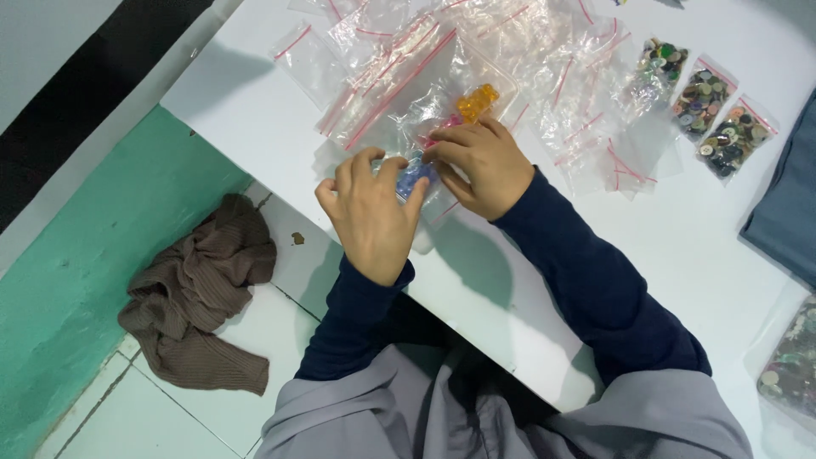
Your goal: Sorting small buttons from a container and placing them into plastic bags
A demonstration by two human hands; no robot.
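both hands, left hand (pixel 371 212) and right hand (pixel 482 166), pinch a small clear bag (pixel 414 176) of blue pieces.

Your left hand (pixel 371 214) and right hand (pixel 480 166) meet on a small bag (pixel 416 177) at the table (pixel 680 272) edge. Empty bags (pixel 399 68) lie at twelve o'clock, three button bags (pixel 704 106) at two, a cloth (pixel 204 293) on the floor at eight.

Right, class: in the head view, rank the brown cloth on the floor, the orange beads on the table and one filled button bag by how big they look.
1. brown cloth
2. button bag
3. orange beads
The cloth lies lower, on the floor, yet looks clearly largest.
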